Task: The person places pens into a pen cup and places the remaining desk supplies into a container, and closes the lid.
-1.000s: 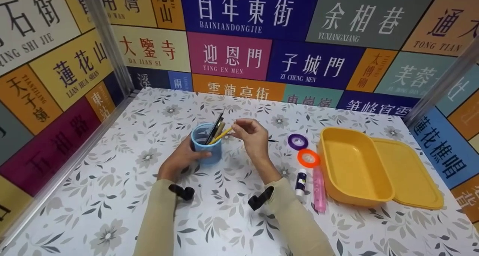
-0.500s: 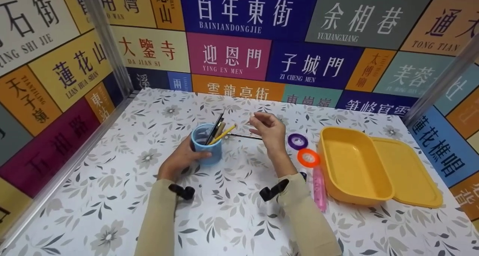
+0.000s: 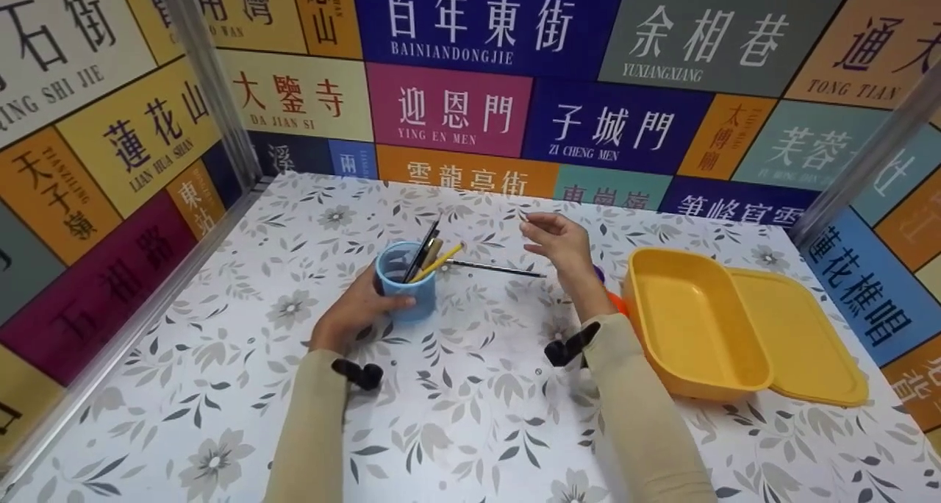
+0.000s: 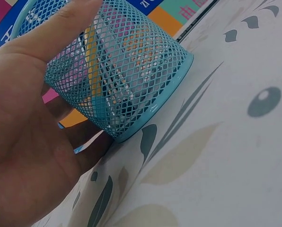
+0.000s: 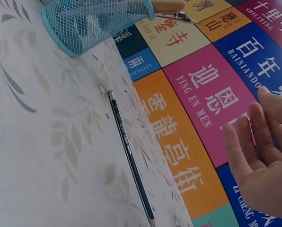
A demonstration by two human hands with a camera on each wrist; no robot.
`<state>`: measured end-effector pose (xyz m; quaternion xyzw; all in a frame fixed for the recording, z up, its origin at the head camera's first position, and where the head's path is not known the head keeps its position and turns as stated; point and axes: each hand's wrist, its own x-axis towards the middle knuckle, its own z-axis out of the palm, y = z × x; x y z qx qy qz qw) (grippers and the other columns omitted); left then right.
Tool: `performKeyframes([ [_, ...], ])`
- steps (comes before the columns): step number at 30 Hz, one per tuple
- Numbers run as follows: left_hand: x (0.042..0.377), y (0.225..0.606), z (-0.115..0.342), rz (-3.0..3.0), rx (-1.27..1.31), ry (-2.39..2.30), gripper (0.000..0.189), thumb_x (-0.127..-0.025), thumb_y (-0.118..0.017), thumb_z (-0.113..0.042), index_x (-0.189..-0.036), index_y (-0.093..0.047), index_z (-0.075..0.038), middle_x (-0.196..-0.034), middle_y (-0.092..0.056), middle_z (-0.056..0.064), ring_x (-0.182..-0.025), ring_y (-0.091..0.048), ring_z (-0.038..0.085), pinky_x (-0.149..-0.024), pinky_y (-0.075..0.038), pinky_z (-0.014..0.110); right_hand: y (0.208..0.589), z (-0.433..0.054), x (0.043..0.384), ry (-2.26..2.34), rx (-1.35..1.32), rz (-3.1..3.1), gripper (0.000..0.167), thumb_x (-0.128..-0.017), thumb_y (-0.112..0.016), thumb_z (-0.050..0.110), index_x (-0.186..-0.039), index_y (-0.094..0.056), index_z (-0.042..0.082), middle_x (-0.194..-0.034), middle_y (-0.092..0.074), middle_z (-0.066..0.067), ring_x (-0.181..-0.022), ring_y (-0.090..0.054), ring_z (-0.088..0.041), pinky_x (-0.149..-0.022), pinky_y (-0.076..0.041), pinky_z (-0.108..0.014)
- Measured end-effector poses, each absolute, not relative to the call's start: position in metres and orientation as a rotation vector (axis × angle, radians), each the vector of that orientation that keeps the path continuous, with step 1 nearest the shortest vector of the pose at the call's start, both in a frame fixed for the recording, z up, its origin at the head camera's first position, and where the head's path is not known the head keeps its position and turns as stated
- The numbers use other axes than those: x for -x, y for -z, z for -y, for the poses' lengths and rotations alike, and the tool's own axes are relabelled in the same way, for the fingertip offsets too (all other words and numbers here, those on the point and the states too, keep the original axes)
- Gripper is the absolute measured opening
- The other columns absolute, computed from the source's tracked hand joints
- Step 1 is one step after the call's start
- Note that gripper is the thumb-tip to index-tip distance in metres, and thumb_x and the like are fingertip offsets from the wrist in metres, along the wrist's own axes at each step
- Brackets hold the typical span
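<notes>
My left hand (image 3: 356, 306) grips the light blue mesh pen cup (image 3: 419, 309), which stands upright on the table. Its thumb lies across the mesh in the left wrist view. A yellow pencil (image 3: 444, 260) and several darker pens or brushes (image 3: 423, 251) lean out of the cup. My right hand (image 3: 567, 247) is raised to the right with loosely bent fingers (image 5: 233, 146) and nothing between them. Below and left of it, a slim dark pencil-like stick (image 5: 127, 146) with silver markings lies on the table; whether it is a pencil or a brush I cannot tell.
A yellow plastic box (image 3: 691, 319) stands at the right, its lid (image 3: 801, 334) lying beside it. My right arm partly covers a purple tape roll (image 3: 599, 273) and an orange one (image 3: 617, 304). Printed wall panels (image 3: 452, 109) border the flower-patterned table (image 3: 220, 341).
My right hand has let go of the yellow pencil, which now rests in the cup, and has moved right, uncovering the dark stick. The left hand and cup have stayed put.
</notes>
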<state>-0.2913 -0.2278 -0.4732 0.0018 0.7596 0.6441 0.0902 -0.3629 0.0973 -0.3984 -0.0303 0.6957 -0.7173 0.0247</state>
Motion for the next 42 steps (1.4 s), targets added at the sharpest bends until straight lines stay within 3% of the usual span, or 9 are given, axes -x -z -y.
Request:
performKeyframes([
  [3,0.292,0.474,0.228,-2.263,-0.014,-1.920,0.100,-0.073,-0.090,-0.023,-0.154,-0.033,-0.035,-0.151,-0.048,-0.007,-0.146,-0.038,0.019,-0.129,-0.016,0.046,0.396,-0.105,0.370,2.084,0.103,-2.280,0.034,-0.091,-0.074,0.019,-0.122,-0.066,0.005,-0.102,-0.072,0.007,-0.100,-0.068,-0.009,-0.093,-0.059,-0.032],
  [13,0.291,0.476,0.229,-2.312,-0.006,-1.894,0.102,-0.071,-0.091,-0.026,-0.154,-0.032,-0.034,-0.150,-0.049,-0.007,-0.145,-0.038,0.020,-0.128,-0.018,0.046,0.406,-0.119,0.387,1.792,0.092,-2.503,0.027,-0.092,-0.073,0.025,-0.117,-0.070,0.014,-0.108,-0.072,-0.001,-0.101,-0.066,-0.014,-0.103,-0.053,-0.039],
  [17,0.291,0.477,0.229,-2.308,-0.033,-1.903,0.098,-0.072,-0.090,-0.026,-0.153,-0.035,-0.037,-0.152,-0.047,-0.009,-0.146,-0.037,0.019,-0.129,-0.015,0.048,0.412,-0.124,0.391,1.727,0.139,-2.502,0.030,-0.092,-0.073,0.023,-0.120,-0.068,0.013,-0.110,-0.071,-0.002,-0.104,-0.066,-0.015,-0.105,-0.052,-0.040],
  [23,0.293,0.478,0.227,-2.323,-0.112,-1.916,0.096,-0.076,-0.088,-0.020,-0.153,-0.034,-0.033,-0.150,-0.048,-0.005,-0.145,-0.039,0.021,-0.127,-0.020,0.046,0.419,-0.131,0.395,1.599,0.187,-2.528,0.032,-0.094,-0.071,0.022,-0.124,-0.067,0.012,-0.118,-0.070,-0.007,-0.111,-0.065,-0.019,-0.109,-0.050,-0.041],
  [31,0.293,0.477,0.225,-2.313,-0.052,-1.903,0.098,-0.074,-0.089,-0.023,-0.153,-0.033,-0.038,-0.153,-0.046,-0.011,-0.148,-0.034,0.017,-0.129,-0.013,0.047,0.419,-0.132,0.402,1.482,0.140,-2.536,0.033,-0.092,-0.073,0.017,-0.124,-0.066,0.014,-0.119,-0.068,-0.009,-0.113,-0.063,-0.023,-0.110,-0.048,-0.042],
  [42,0.291,0.476,0.228,-2.298,-0.041,-1.929,0.099,-0.074,-0.089,-0.023,-0.154,-0.032,-0.038,-0.154,-0.045,-0.011,-0.149,-0.034,0.018,-0.129,-0.013,0.049,0.426,-0.126,0.405,1.326,0.215,-2.531,0.042,-0.094,-0.070,0.013,-0.134,-0.061,0.005,-0.130,-0.065,-0.015,-0.118,-0.062,-0.026,-0.108,-0.050,-0.041],
])
